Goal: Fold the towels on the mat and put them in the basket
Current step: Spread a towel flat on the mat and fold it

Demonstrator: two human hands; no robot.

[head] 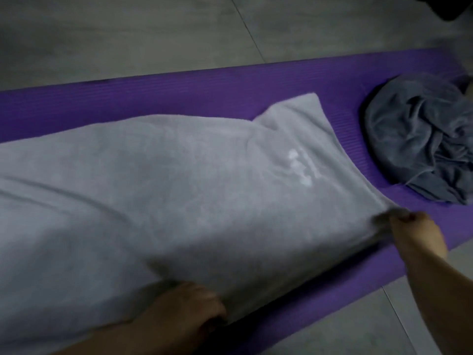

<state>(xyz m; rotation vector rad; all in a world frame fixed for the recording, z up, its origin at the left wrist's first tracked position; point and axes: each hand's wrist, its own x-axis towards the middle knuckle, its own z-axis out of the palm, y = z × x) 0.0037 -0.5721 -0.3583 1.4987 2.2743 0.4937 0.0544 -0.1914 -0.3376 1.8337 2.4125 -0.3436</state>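
While the right hand (417,233) pinches a corner of the light grey towel (179,188), the left hand (189,307) grips its near edge

Two towels (179,188) (422,139), one mat (179,85), two grips (186,306) (414,234).

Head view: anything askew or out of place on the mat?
Light grey towel lies skewed across the purple mat, far corner rumpled. Dark grey towel sits crumpled in a heap at the mat's right end.
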